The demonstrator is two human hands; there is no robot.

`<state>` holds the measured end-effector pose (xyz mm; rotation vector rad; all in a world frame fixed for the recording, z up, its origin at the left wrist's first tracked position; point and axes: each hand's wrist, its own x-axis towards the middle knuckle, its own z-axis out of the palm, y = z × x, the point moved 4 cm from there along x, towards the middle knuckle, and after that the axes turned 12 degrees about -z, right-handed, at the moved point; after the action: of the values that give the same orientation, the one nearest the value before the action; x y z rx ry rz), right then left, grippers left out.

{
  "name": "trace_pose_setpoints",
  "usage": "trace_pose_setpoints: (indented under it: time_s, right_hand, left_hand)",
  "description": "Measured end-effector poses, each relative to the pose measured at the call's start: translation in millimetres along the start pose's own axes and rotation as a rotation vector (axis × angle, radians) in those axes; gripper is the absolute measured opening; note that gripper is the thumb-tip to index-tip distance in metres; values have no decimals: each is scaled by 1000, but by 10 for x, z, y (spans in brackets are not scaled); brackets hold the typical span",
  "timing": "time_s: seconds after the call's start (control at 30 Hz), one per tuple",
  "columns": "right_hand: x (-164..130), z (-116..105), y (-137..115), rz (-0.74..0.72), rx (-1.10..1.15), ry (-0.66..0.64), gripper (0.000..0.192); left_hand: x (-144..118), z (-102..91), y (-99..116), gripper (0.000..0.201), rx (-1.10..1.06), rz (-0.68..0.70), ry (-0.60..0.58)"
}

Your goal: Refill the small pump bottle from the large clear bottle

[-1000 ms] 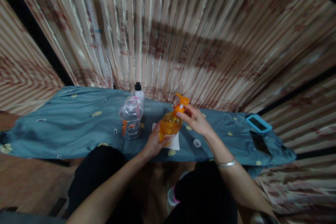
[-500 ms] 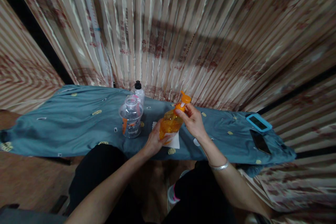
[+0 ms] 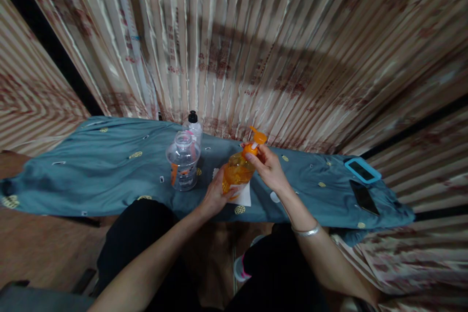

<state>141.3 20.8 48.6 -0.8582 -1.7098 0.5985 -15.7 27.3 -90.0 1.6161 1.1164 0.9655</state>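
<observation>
An amber see-through pump bottle (image 3: 238, 170) is tilted to the right above the cloth-covered table. My left hand (image 3: 215, 194) is wrapped round its lower body. My right hand (image 3: 268, 168) grips the orange pump head (image 3: 250, 150) at its collar, with thumb and fingers closed on it; the nozzle points up and left. Under the bottle lies a white sheet of paper (image 3: 244, 197), partly covered by it. To the left stands a clear plastic bottle (image 3: 184, 168) without a cap, with orange print. Right behind it is a clear bottle with a black cap (image 3: 192, 118).
A patterned blue-green cloth (image 3: 117, 165) covers the narrow table. At its right end lie a blue-framed device (image 3: 362, 170) and a dark phone (image 3: 363, 197). A small white disc (image 3: 274, 197) is near my right wrist. A pleated curtain (image 3: 234, 48) hangs close behind.
The view has shifted very slightly. Both hands keep their hold on the pump bottle, and the pump head's nozzle has turned a little.
</observation>
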Motion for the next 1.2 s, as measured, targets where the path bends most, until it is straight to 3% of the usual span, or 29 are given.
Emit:
trace_pose_setpoints:
  time_s: [0.27, 0.57, 0.7, 0.8, 0.93, 1.1, 1.2]
  right_hand:
    - [49, -106, 22, 17, 59, -158, 39]
    - [187, -279, -147, 6, -219, -427, 47]
    - [182, -210, -218, 10, -483, -245, 61]
    - [135, -131, -282, -9, -568, -93, 60]
    - [90, -135, -237, 35, -507, -109, 54]
    - [58, -157, -82, 39, -125, -257, 49]
    - [52, -129, -65, 18, -248, -130, 40]
  left_hand:
    - [5, -3, 19, 79, 20, 14, -2]
    - [3, -2, 40, 79, 36, -8, -7]
    - [-2, -7, 21, 81, 37, -19, -12]
    - [-9, -6, 20, 81, 36, -21, -36]
    - [-13, -8, 26, 80, 27, -4, -30]
    - [0, -1, 0, 80, 31, 14, -12]
    - [2, 0, -15, 80, 30, 16, -11]
